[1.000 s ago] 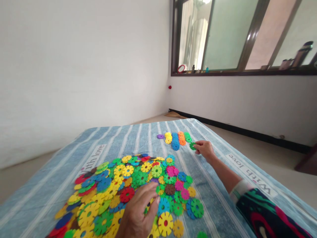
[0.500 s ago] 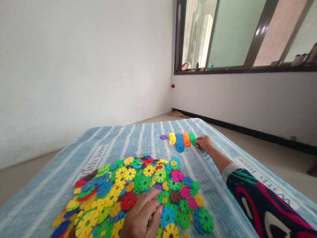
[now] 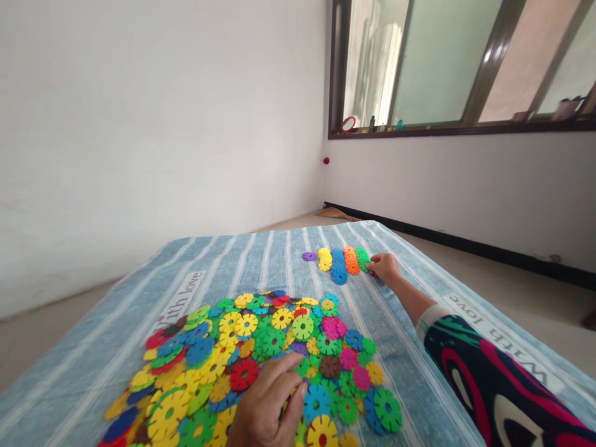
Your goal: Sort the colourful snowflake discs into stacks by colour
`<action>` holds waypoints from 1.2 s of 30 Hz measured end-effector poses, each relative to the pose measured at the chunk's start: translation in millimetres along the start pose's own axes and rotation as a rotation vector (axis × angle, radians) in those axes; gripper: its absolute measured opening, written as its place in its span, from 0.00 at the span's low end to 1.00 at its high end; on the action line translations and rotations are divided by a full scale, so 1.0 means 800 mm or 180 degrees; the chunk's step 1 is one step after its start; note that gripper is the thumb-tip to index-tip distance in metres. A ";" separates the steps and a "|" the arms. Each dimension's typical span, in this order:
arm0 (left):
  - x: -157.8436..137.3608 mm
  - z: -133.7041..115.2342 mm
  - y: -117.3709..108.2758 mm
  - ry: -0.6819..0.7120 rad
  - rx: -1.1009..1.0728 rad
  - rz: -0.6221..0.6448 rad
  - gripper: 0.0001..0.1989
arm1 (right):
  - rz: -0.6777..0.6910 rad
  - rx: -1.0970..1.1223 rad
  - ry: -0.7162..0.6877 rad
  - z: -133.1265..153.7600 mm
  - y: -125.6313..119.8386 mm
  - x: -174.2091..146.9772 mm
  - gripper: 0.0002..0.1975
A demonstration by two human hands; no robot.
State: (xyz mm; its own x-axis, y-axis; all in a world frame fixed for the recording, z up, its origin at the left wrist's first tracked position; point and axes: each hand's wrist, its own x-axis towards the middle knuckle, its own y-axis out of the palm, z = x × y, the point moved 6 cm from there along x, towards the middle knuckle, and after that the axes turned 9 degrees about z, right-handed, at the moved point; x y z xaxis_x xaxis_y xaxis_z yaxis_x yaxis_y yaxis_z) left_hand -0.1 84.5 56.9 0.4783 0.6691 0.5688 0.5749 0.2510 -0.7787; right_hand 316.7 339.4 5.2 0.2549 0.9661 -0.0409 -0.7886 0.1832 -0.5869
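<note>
Along the far right of the bed-like surface, my right hand (image 3: 384, 267) has its fingertips pinched at the edge of a green notched plastic disc (image 3: 364, 261) at the end of a row. Beside it lie overlapping orange discs (image 3: 351, 261), blue discs (image 3: 339, 268), yellow discs (image 3: 325, 259) and one purple disc (image 3: 308, 256). Low in the view, my left hand (image 3: 267, 406) rests on a large pile of multicoloured discs (image 3: 212, 366). Its fingers are loosely bent and apart, with discs showing between them; nothing is visibly held.
A blue-and-white striped cloth (image 3: 237, 264) with printed lettering covers the surface beneath the discs. Pale walls (image 3: 162, 112) meet in the corner beyond. A dark-framed window (image 3: 447, 62) has small items on its sill, including a round red-rimmed mirror (image 3: 348, 125).
The view has shifted very slightly. Both hands stay almost where they were, the right at the green discs and the left on the pile.
</note>
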 end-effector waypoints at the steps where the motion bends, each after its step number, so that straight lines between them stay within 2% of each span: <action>1: 0.000 0.000 0.000 0.0002 0.0001 -0.0003 0.05 | -0.0051 -0.0028 -0.0047 0.001 -0.001 -0.001 0.15; 12: 0.001 0.001 0.002 -0.0006 0.0055 0.0069 0.05 | -0.0400 -0.0371 -0.0271 0.008 -0.002 0.000 0.15; 22: 0.000 0.001 0.003 0.0016 0.0055 0.0002 0.05 | -0.0567 -0.0131 -0.0284 -0.001 -0.009 -0.020 0.16; 28: 0.005 -0.007 -0.006 0.0038 0.0195 -0.0257 0.08 | -0.0528 -0.0009 -0.0404 -0.006 -0.006 -0.059 0.16; 36: 0.004 -0.010 0.000 -0.0029 0.0650 -0.0091 0.08 | -0.0200 -0.0028 -0.0793 0.018 0.012 -0.145 0.11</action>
State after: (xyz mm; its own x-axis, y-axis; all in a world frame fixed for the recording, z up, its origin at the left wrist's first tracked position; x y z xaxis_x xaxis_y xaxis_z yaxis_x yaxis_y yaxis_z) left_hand 6.6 81.0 61.0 0.4571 0.6657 0.5898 0.4413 0.4060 -0.8003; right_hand 271.6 231.4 15.8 0.1566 0.9681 0.1958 -0.7705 0.2438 -0.5890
